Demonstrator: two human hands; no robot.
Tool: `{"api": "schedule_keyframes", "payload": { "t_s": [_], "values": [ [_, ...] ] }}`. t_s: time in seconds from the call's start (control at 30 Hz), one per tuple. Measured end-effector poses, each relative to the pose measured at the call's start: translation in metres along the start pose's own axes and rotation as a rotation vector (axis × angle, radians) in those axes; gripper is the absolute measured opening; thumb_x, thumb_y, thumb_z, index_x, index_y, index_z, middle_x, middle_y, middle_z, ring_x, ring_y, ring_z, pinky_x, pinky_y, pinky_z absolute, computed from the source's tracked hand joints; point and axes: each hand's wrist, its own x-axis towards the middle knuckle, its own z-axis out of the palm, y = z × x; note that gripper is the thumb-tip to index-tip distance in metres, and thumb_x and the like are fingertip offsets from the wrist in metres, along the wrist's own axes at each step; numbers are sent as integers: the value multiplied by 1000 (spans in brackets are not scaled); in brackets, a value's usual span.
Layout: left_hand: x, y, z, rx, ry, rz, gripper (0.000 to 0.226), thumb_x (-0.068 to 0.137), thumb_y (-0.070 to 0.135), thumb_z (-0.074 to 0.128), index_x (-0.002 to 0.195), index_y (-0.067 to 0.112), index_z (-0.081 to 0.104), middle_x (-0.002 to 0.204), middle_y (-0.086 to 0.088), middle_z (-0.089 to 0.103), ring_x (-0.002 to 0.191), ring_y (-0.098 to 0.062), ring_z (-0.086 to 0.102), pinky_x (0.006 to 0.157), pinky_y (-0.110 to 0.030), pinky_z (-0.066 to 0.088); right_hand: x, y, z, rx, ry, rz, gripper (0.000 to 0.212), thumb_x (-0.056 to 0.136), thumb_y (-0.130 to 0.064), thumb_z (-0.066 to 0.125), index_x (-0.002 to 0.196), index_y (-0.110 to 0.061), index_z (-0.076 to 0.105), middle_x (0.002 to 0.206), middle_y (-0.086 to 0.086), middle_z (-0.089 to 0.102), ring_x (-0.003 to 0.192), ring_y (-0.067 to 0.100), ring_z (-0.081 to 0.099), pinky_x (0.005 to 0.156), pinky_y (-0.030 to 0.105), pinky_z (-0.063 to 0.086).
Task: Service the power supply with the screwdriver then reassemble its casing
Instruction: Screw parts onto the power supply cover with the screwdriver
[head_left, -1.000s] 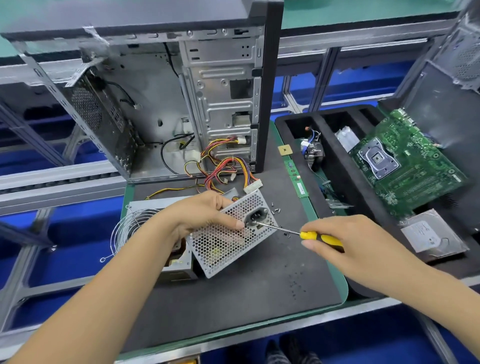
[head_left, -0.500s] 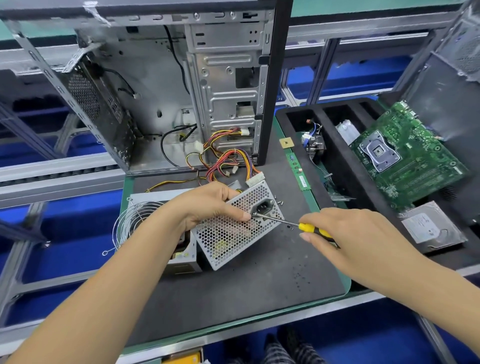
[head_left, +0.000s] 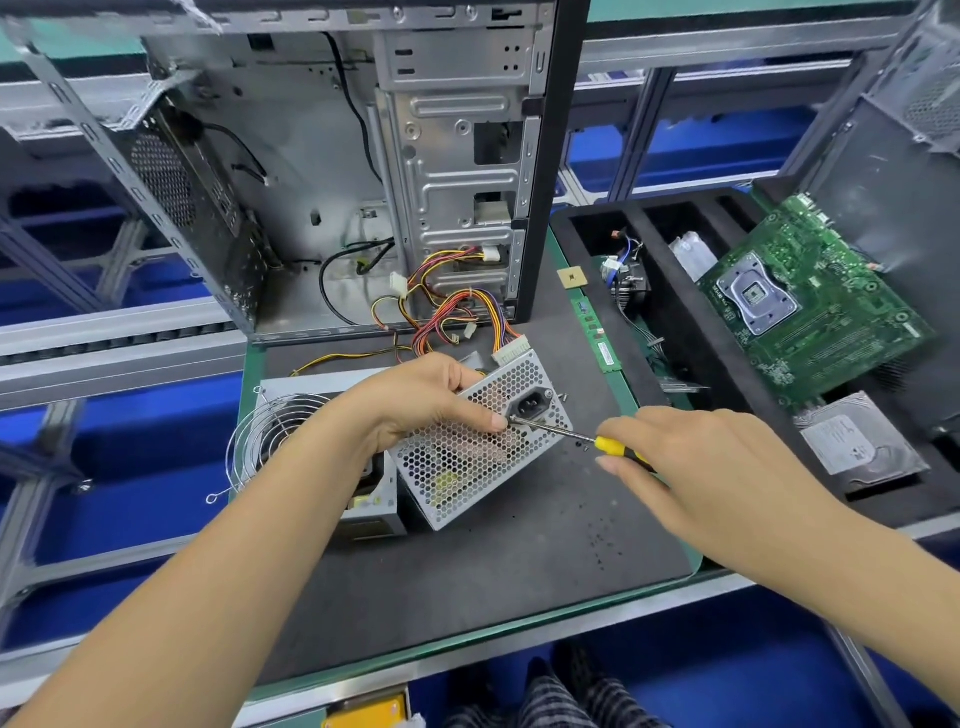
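left fingers (head_left: 488, 420) gripping power supply casing (head_left: 467, 452) (tilted), right fingers (head_left: 610, 462) gripping screwdriver (head_left: 576, 435), tip beside socket

An open computer case (head_left: 322, 171) fills the frame's upper left; at right, a black foam tray (head_left: 670, 332) holds 1 green motherboard (head_left: 810, 306) and 1 hard drive (head_left: 857, 441)

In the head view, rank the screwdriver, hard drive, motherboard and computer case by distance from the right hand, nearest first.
1. Screwdriver: held in the right hand.
2. Hard drive: in the tray, just right of the hand.
3. Motherboard: behind the drive, upper right.
4. Computer case: standing open, far left at the back.
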Motion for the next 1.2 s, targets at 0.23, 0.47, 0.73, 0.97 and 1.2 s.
{"api": "schedule_keyframes", "payload": {
  "t_s": [0.23,0.47,0.73,0.97,1.2],
  "values": [
    [1,0,2,15,59,21,17,83,12,75,96,1,76,94,-16,75,81,-21,69,80,-29,56,2,-3,-6,-16,-19,10,37,94,-51,14,107,-33,43,92,-9,56,78,17,60,60,29,41],
    [0,4,5,96,64,53,12,84,13,74,93,5,77,92,-10,76,78,-12,68,76,-22,49,4,-7,-13,-114,-39,16,35,95,-51,9,98,-29,35,88,-9,58,77,18,58,55,30,31],
    [-3,3,20,90,69,60,17,87,5,69,96,-10,71,100,-32,69,81,-29,63,84,-43,51,5,-8,-19,155,-116,77,22,92,-32,51,96,-26,30,97,-4,37,75,21,55,70,36,48],
    [-6,2,30,64,116,62,17,89,5,66,96,-10,70,97,-31,69,79,-29,63,76,-35,49,-4,-5,-17,-24,-81,134,27,96,-53,27,94,-29,39,89,-7,41,75,18,54,57,28,36],
    [-4,0,45,66,176,60,20,92,7,64,96,-13,69,95,-32,70,72,-26,62,61,-24,48,-14,-8,-2,155,-72,176,26,97,-49,31,89,-25,36,72,-8,45,68,19,49,57,31,34]
  ]
}}
